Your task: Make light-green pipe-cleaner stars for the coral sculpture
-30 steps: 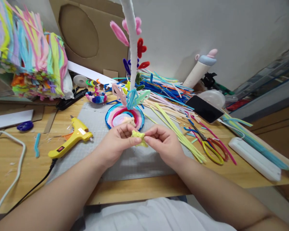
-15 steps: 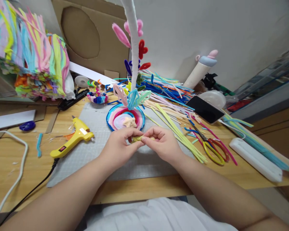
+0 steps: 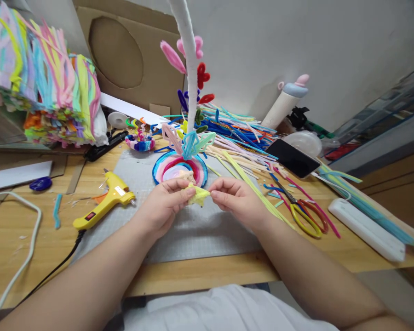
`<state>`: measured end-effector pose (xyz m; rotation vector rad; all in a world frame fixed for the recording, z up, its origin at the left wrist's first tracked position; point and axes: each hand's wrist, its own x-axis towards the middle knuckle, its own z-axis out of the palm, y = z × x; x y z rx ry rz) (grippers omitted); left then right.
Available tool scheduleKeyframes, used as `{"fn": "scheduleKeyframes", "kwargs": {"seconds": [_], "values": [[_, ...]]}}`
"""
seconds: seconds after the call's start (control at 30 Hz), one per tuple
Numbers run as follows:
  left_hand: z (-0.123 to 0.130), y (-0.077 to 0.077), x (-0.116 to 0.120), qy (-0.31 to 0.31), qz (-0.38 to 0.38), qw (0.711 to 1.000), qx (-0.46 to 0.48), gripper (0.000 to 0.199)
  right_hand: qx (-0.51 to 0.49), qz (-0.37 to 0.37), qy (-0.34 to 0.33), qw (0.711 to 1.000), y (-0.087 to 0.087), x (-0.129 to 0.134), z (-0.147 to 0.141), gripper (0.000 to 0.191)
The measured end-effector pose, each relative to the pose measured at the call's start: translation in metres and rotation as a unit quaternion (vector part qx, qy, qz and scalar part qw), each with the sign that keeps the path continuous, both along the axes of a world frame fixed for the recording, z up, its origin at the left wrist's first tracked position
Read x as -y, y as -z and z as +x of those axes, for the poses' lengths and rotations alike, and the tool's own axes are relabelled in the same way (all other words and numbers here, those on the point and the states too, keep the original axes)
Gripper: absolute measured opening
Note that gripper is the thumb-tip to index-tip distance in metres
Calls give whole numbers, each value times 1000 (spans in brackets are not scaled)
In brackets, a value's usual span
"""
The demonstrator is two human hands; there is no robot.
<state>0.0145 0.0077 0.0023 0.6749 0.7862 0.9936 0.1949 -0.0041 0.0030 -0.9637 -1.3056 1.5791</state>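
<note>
Between my two hands, above the grey cutting mat (image 3: 200,243), is a small pale-yellow pipe-cleaner piece (image 3: 199,196) with pointed corners. My left hand (image 3: 165,202) pinches its left side between thumb and fingers. At its right tip, the thumb and forefinger of my right hand (image 3: 239,202) are closed. Just behind stands a round striped base (image 3: 158,169) in blue, pink and white, with a beige lumpy shape (image 3: 186,175) on it, partly hidden by my fingers. A white wrapped stem (image 3: 192,69) with fuzzy coloured petals rises beyond it, and looped pastel shapes (image 3: 190,145) sit at its foot.
A yellow glue gun (image 3: 105,204) lies on the left, scissors (image 3: 308,218) on the right. Loose yellow pipe cleaners (image 3: 244,177), a phone (image 3: 292,157) and a white power strip (image 3: 367,230) are also right. Bundled pipe cleaners (image 3: 55,82) stand at back left.
My hands have moved slightly apart. The yellow piece, mostly covered before, now shows its pointed shape, and my right fingers have shifted to its right tip.
</note>
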Motion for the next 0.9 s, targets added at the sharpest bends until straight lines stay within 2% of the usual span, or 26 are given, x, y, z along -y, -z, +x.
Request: {"fn": "scheduleKeyframes", "kwargs": {"seconds": [0.17, 0.27, 0.33, 0.43, 0.5, 0.53, 0.6, 0.67, 0.73, 0.83, 0.9], "values": [[2, 2, 1, -14, -15, 999, 32, 22, 32, 60, 66, 995, 7, 7, -11, 14], [4, 4, 4, -45, 9, 999, 12, 23, 134, 147, 110, 974, 11, 13, -14, 8], [5, 6, 6, -65, 36, 997, -16, 24, 240, 236, 124, 933, 11, 17, -13, 2], [7, 7, 8, -80, 70, 992, -65, 25, 399, 368, 114, 832, 10, 19, -9, 9], [7, 8, 8, -86, 83, 987, -109, 24, 466, 420, 101, 772, 9, 20, -8, 14], [7, 8, 7, -86, 93, 982, -141, 23, 485, 433, 94, 753, 9, 20, -8, 16], [3, 6, 5, -62, 122, 963, -231, 20, 500, 446, 71, 739, 7, 19, -7, 18], [-2, 2, 2, 6, 154, 930, -334, 18, 489, 437, 25, 755, 3, 17, -4, 17], [-8, -2, -1, 91, 160, 915, -360, 18, 445, 403, -33, 799, -3, 13, -1, 13], [-16, -8, -4, 238, 123, 919, -289, 18, 313, 319, -136, 884, -13, 7, 4, 7], [-19, -10, -5, 301, 88, 922, -225, 18, 221, 269, -194, 917, -15, 4, 6, 7]]}}
